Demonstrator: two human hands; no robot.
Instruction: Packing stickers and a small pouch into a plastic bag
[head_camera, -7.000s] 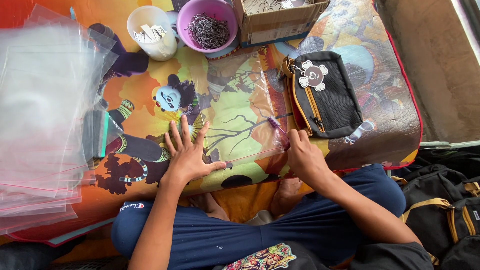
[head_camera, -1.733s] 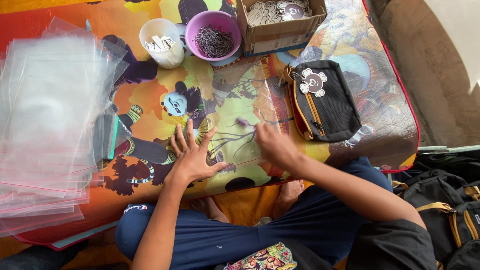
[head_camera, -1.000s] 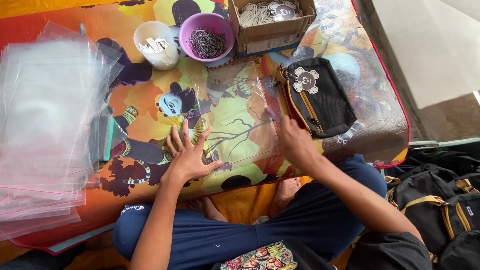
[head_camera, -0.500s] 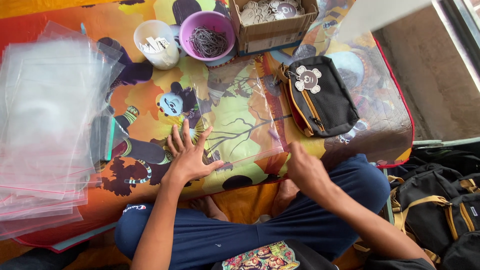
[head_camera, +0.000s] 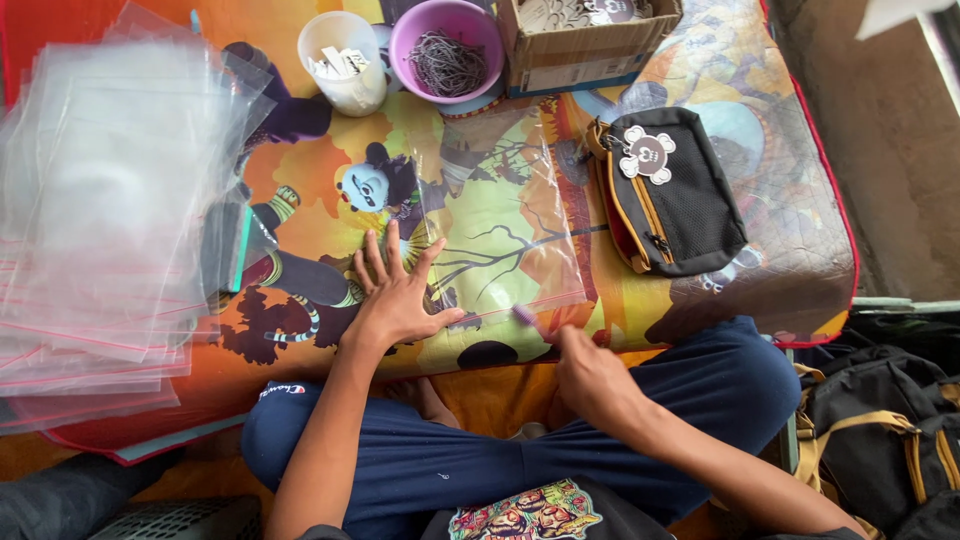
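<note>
Since half a second ago my right hand (head_camera: 590, 375) has slid toward me, pinching a small purple piece (head_camera: 524, 316) at the clear bag's (head_camera: 500, 220) six-o'clock edge; my left hand (head_camera: 398, 295), fingers spread wide, presses its nine-o'clock side, the bag running twelve to six.

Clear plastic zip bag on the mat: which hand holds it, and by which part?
The left hand presses flat on the clear plastic zip bag's near-left corner; the right hand pinches its sealed near edge.

Landmark: clear zip bag (head_camera: 500, 220), flat on the mat (head_camera: 790, 200). Left hand (head_camera: 398, 298) rests on its near-left corner; right hand (head_camera: 590, 375) just off its near edge. Bag stack (head_camera: 100, 210) well left. Pouch (head_camera: 670, 190) just right. Cup (head_camera: 345, 62), bowl (head_camera: 447, 50), box (head_camera: 580, 45) behind; box contents unclear.
</note>
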